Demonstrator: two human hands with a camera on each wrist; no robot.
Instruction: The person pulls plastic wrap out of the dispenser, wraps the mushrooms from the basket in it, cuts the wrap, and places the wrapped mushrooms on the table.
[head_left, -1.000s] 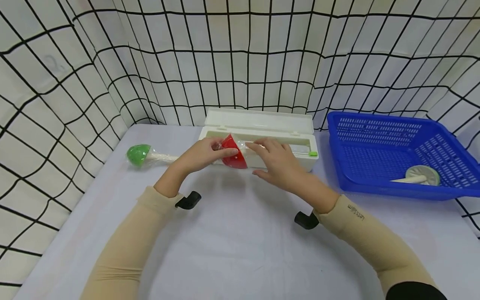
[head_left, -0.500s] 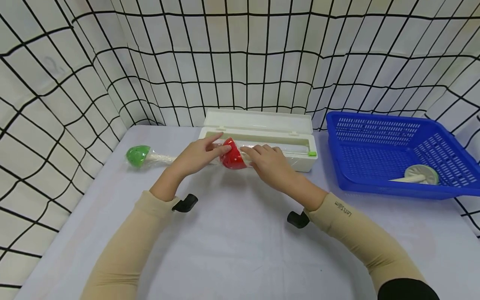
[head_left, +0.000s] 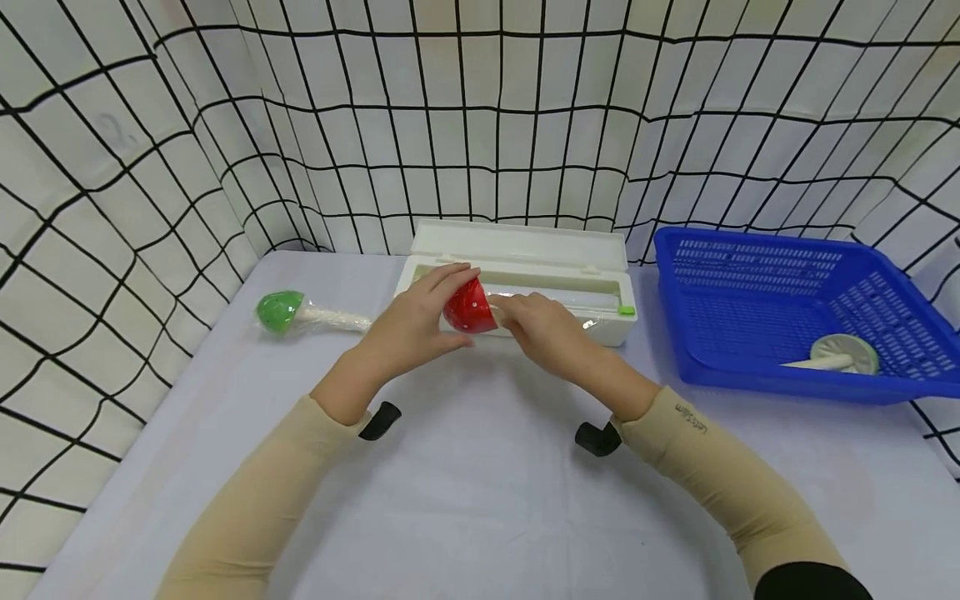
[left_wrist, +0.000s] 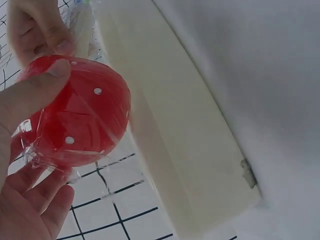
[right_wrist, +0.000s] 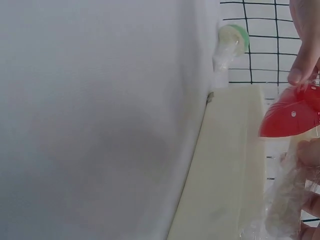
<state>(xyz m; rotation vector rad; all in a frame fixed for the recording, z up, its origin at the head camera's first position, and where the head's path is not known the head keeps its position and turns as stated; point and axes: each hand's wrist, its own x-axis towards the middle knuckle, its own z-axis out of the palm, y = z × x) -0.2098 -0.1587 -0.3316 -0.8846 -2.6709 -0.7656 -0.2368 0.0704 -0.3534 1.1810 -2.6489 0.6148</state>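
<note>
A red-capped toy mushroom with white dots (head_left: 470,308), wrapped in clear cling film, is held in front of an open white cling film dispenser (head_left: 611,331). My left hand (head_left: 408,329) grips its cap, with the thumb on one side and the fingers on the other, as the left wrist view shows on the cap (left_wrist: 85,120). My right hand (head_left: 547,333) has its fingers curled round the pale stem and loose film (right_wrist: 282,210). To the left lies a green-capped mushroom (head_left: 280,312), its stem wrapped in film too.
A blue plastic basket (head_left: 720,321) stands at the right, with another green-edged mushroom (head_left: 847,353) inside. The dispenser's raised lid (head_left: 517,242) leans back near the black wire grid (head_left: 497,108). White cloth (head_left: 480,483) covers the table.
My left fingers have come up over the back of the red cap, and the cap has turned a little. My right hand has moved slightly left and closed round the stem.
</note>
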